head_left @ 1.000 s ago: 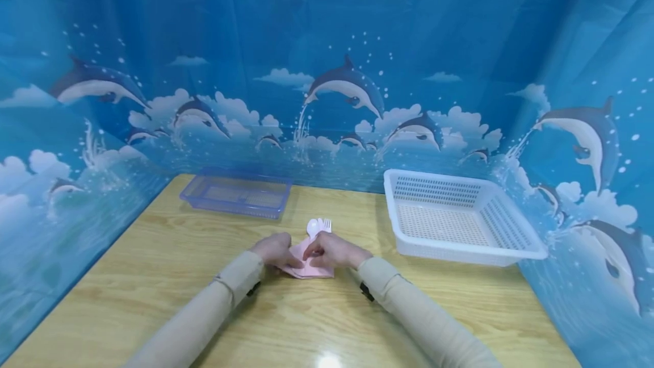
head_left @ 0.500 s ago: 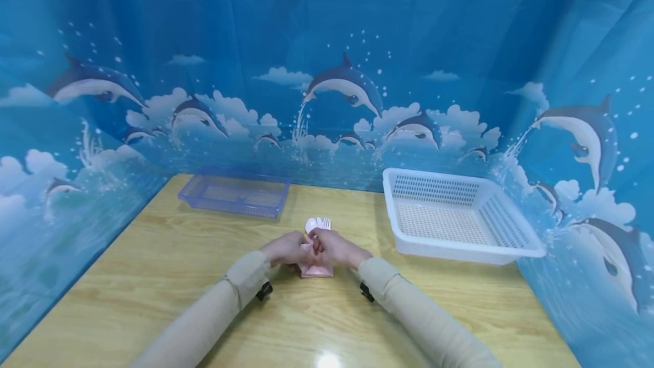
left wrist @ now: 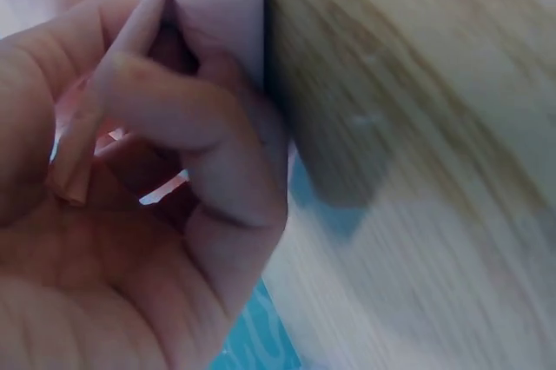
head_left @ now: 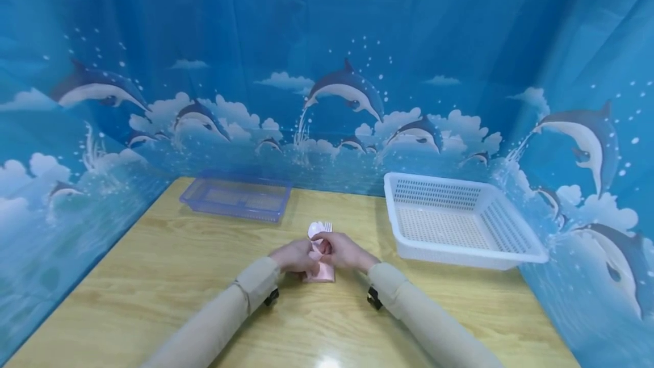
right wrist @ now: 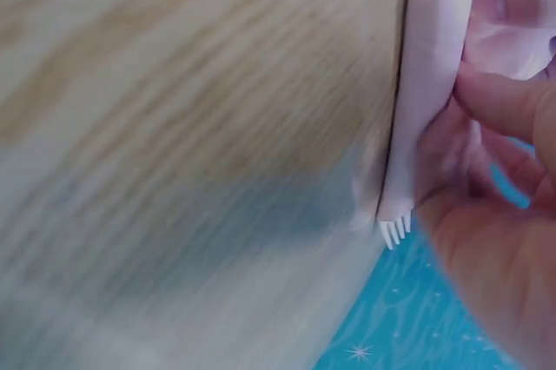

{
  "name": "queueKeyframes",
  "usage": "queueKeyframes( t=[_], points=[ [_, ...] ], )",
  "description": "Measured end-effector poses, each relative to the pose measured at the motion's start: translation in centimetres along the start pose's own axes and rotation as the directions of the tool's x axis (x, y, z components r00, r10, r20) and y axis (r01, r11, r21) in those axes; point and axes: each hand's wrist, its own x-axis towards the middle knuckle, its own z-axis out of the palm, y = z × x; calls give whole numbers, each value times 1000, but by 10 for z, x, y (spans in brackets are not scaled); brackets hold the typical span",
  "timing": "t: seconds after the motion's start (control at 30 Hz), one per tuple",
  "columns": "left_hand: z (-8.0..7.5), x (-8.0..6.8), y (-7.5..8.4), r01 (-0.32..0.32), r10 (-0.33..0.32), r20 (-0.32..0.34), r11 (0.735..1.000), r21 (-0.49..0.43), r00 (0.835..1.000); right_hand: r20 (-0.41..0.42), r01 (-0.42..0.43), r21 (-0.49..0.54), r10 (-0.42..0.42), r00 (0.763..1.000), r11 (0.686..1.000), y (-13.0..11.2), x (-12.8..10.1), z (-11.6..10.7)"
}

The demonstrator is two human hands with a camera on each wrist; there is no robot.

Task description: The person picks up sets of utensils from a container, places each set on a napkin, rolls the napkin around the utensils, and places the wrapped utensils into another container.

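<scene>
On the table a pink napkin point(head_left: 321, 275) lies folded into a narrow strip around light-coloured cutlery. The spoon point(head_left: 315, 229) and the fork point(head_left: 328, 226) stick out of its far end; their handles are covered. My left hand point(head_left: 295, 255) pinches a flap of the napkin from the left, fingers curled about the cloth in the left wrist view. From the other side my right hand point(head_left: 347, 250) holds the folded napkin with bent fingers. The fork's tines point(right wrist: 396, 229) poke out beside it in the right wrist view. Both hands partly hide the napkin's middle.
A blue-purple plastic basket point(head_left: 280, 209) stands at the back left of the wooden table point(head_left: 153, 277). At the back right is a larger white perforated basket point(head_left: 460, 255). A dolphin-patterned curtain point(head_left: 327, 27) surrounds the table's far edges.
The left hand has moved right, carrying the napkin's left part over toward the middle, so the napkin is narrower. The right hand stays about where it was, holding the cloth.
</scene>
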Motion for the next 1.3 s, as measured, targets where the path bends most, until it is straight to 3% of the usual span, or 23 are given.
queueKeyframes(
  t=[0.13, 0.23, 0.37, 0.53, 0.6, 0.73, 0.8, 0.87, 0.93, 1.0, 1.17, 1.3],
  points=[
    [1, 0, 2, 12, -11, -10, 999, 29, 1000, -49, -66, -8, 65, 997, 998, 0, -6, 0],
    [1, 0, 4, 7, -6, -17, 999, 54, 1000, -34, -129, 5, 129, 991, 992, -1, -8, -2],
    [2, 0, 6, -10, 18, -59, 990, 138, 998, 4, -165, 20, 165, 986, 986, -2, -6, -5],
    [4, 1, 9, -53, 76, -104, 976, 210, 992, -7, -191, 39, 191, 981, 981, -2, -6, -6],
    [3, 1, 10, -80, 98, -77, 974, 213, 992, -19, -191, 32, 191, 981, 981, -1, -7, -6],
    [-3, 0, 10, -96, 88, 65, 987, 132, 994, -13, -190, 69, 191, 981, 979, 1, -10, -8],
    [-8, -2, 9, -87, 78, 129, 994, 60, 988, 29, -238, 198, 237, 971, 951, 4, -13, -10],
    [-11, -3, 8, -74, 71, 164, 997, 9, 984, 86, -296, 336, 284, 955, 894, 6, -14, -12],
    [-12, -3, 5, -106, 102, 169, 994, 15, 980, 145, -359, 443, 329, 933, 821, 8, -17, -13],
    [-11, -2, 3, -140, 129, 161, 988, 60, 979, 185, -388, 469, 341, 922, 793, 10, -20, -15],
    [-4, -2, 5, -186, 172, 90, 964, 188, 981, 252, -419, 360, 346, 904, 834, 10, -26, -15],
    [-1, -3, 9, -143, 151, -11, 956, 258, 988, 305, -464, 267, 383, 872, 845, 4, -29, -15]
  ],
)
